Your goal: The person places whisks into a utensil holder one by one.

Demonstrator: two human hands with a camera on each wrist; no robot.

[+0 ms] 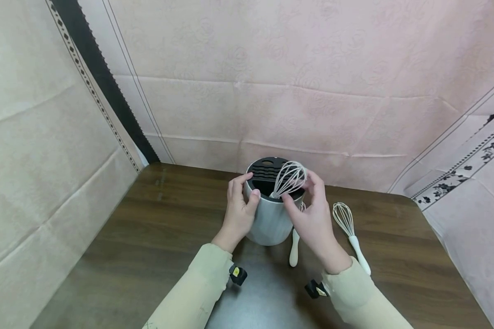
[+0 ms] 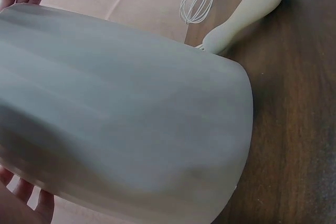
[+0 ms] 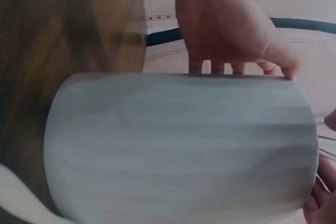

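A pale grey utensil holder (image 1: 268, 224) with a black slotted top (image 1: 267, 169) stands upright on the table. My left hand (image 1: 239, 208) grips it at the left, thumb and finger at the rim. Handle end down in the wide front opening is a whisk (image 1: 289, 179), its cream wire head leaning right above the rim. My right hand (image 1: 314, 219) is at the right side of the rim, thumb in front of the wire head and fingers beyond it. In the right wrist view, wires pass between its spread thumb and fingers.
A second whisk (image 1: 294, 251) lies beside the holder, partly hidden by it and my right hand. Farther right lies another whisk (image 1: 356, 244), partly behind my right sleeve (image 1: 354, 285). Pale cloth (image 1: 296, 114) hangs along the back edge of the brown wooden table (image 1: 160, 237).
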